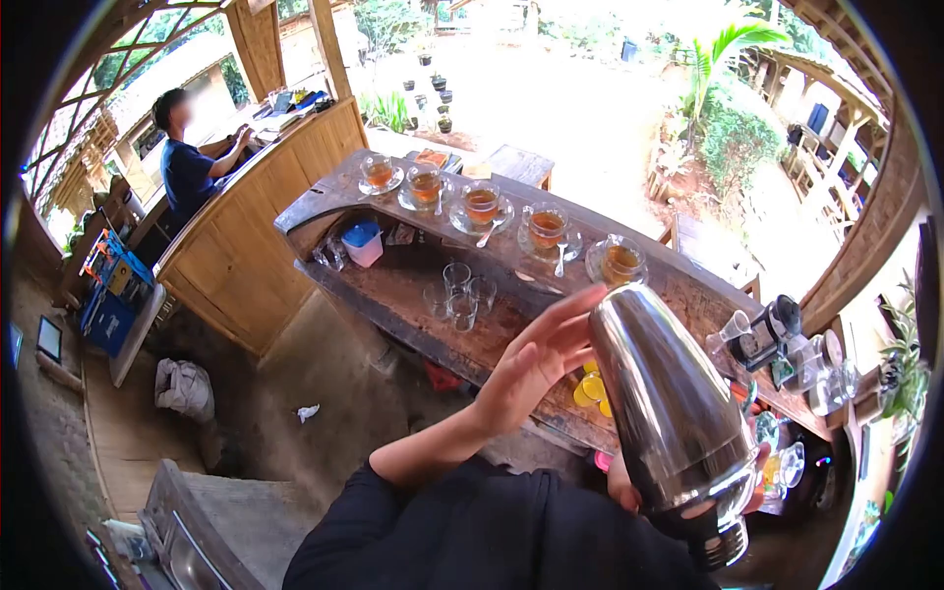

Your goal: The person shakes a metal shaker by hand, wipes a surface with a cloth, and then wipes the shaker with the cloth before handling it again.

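Note:
A shiny metal cocktail shaker (671, 388) is tilted in front of me, its broad base up toward the counter and its capped end low at the right. My right hand (623, 484) grips it near the capped end, mostly hidden behind the metal. My left hand (531, 369) is open, fingers stretched out, with the fingertips right beside the shaker's base. Beyond them, several glass cups of amber drink on glass saucers stand in a row on the dark wooden counter (388, 280); the nearest cup (621, 262) is just past the shaker's base.
Empty glasses (460, 295) and a blue-lidded container (363, 243) sit on the counter's lower shelf. A French press (767, 332) and glass jars stand at the right end. Yellow items (591, 391) show behind the shaker. Another person (187, 167) sits behind a wooden desk (258, 236) at left.

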Motion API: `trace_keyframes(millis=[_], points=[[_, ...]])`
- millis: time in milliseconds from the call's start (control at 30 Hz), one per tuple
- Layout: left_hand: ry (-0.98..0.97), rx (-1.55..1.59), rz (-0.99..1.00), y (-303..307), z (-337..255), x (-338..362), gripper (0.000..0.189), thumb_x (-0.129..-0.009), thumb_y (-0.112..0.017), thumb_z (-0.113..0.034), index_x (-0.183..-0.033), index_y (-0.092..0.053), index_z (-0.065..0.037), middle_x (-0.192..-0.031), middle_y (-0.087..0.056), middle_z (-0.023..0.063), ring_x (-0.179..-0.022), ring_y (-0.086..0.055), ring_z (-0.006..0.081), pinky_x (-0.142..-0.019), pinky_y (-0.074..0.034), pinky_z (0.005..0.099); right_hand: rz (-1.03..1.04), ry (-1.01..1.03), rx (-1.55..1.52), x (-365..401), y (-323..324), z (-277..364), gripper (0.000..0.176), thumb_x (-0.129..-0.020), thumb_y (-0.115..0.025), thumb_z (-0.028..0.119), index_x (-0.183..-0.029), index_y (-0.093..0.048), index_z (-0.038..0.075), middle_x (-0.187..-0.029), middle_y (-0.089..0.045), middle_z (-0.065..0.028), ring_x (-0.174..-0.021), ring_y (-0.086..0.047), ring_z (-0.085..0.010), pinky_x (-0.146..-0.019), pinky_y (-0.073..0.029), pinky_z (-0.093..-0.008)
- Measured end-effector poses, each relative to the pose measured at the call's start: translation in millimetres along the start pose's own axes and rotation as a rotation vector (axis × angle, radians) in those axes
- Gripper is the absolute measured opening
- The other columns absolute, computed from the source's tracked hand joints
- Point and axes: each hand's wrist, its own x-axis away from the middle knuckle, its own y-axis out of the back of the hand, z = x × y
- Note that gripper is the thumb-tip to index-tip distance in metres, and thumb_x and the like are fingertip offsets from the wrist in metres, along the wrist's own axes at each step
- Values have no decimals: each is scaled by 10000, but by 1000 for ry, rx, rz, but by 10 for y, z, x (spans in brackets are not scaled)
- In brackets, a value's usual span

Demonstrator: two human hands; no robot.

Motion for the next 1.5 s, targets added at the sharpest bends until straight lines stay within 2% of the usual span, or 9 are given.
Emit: trace_keyframes(millis=[167,200,467,533,667,967,1033,1367,1500], points=[[111,135,-339,314,136,-8,687,-969,-338,-510,-1465,-255,-42,-1499,-323,103,-1366,-333,221,-1113,-241,420,-277,389,417,-307,-416,-441,804,-788,-602,603,-1396,-335,149,-1371,-419,-108,-1308,-371,-302,-1082,-302,-554],[86,173,-193,263,82,22,663,-977,-335,-490,-1460,-264,-42,-1486,-343,100,-1359,-342,214,-1107,-252,417,-136,-70,-178,197,73,-1318,805,-800,-518,661,-1410,-332,169,-1393,-405,-148,-1300,-375,-320,-1101,-263,-540],[47,183,-284,293,50,77,695,-973,-290,-502,-1451,-271,2,-1500,-321,127,-1383,-290,249,-1118,-202,415,-334,678,261,-348,-340,-711,1181,-491,-926,392,-1410,-265,56,-1341,-448,-197,-1220,-487,-278,-1037,-400,-411],[-2,201,-107,211,-5,97,709,-967,-298,-511,-1447,-274,11,-1498,-322,132,-1371,-306,250,-1106,-224,417,-13,318,367,-248,-63,-362,1147,-662,-787,510,-1443,-116,6,-1379,-386,-200,-1247,-398,-286,-1074,-284,-435],[-7,99,-120,308,90,134,652,-973,-337,-495,-1430,-317,-30,-1445,-400,110,-1346,-352,218,-1106,-244,405,-258,1298,487,-435,-154,-580,1231,-517,-917,361,-1436,-159,52,-1343,-448,-191,-1219,-488,-284,-1043,-387,-430],[-3,126,-172,181,-102,136,666,-983,-300,-509,-1422,-302,-9,-1435,-402,112,-1339,-359,204,-1103,-241,365,-364,-69,-60,78,-695,-16,697,-846,-574,464,-1350,-391,19,-1306,-489,-215,-1139,-562,-328,-943,-494,-471],[103,159,-413,424,50,167,696,-968,-303,-538,-1436,-284,-24,-1457,-371,113,-1336,-359,216,-1098,-242,391,37,309,623,-149,-319,-702,902,-656,-813,421,-1329,-383,2,-1272,-505,-179,-1054,-593,-318,-897,-495,-407],[65,455,-458,682,207,152,537,-987,-373,-425,-1406,-345,-90,-1366,-461,74,-1271,-413,193,-1062,-312,388,-164,672,233,-425,-730,-716,1127,-644,-864,287,-1443,-114,22,-1327,-450,-230,-1172,-509,-342,-986,-405,-445],[41,433,-254,192,-51,142,569,-985,-348,-445,-1406,-344,-62,-1369,-466,85,-1283,-407,194,-1076,-291,386,227,175,-42,80,-247,-1081,1083,-725,-695,567,-1484,-86,91,-1494,-225,-172,-1392,-211,-337,-1150,-142,-451]])
